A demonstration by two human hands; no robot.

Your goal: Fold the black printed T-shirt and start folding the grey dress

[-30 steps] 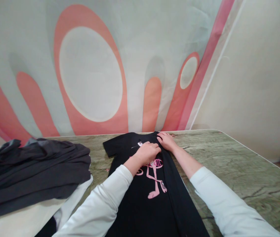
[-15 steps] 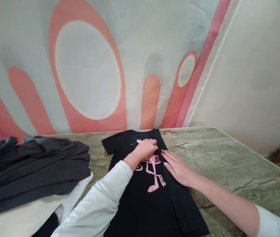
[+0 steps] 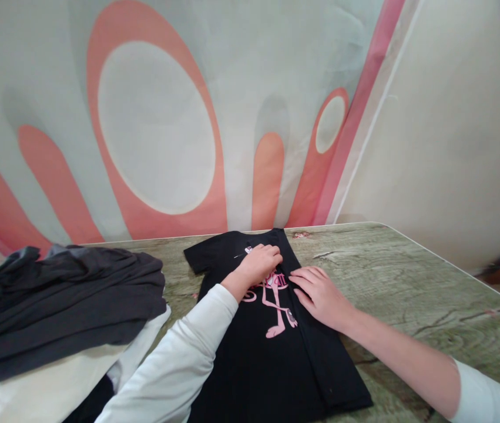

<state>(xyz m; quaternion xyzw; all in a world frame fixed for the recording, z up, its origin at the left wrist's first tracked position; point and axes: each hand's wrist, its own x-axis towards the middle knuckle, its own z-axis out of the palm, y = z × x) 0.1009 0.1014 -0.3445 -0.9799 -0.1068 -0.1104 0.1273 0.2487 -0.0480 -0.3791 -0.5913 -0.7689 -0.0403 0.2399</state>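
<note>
A black T-shirt [image 3: 258, 376] with a pink cartoon print lies on the wood-patterned table. Its right side is turned inward in a long strip running from the collar to the hem, while the left sleeve sticks out. My left hand [image 3: 259, 264] is on the upper chest at the edge of that strip, its fingers curled down on the fabric; the fingertips are partly hidden. Lower and to the right, my right hand [image 3: 322, 296] rests on the turned-in strip with its fingers stretched out and slightly bent.
A heap of dark grey clothing [image 3: 64, 305] lies at the left, over white cloth [image 3: 47, 382] and something black. The wood-patterned table [image 3: 408, 294] meets a wall hanging [image 3: 157, 129] with coral shapes at its far edge.
Both hands stay nearly in place on the T-shirt. The right hand's fingers are a little more bent than before, and the view has shifted slightly.
</note>
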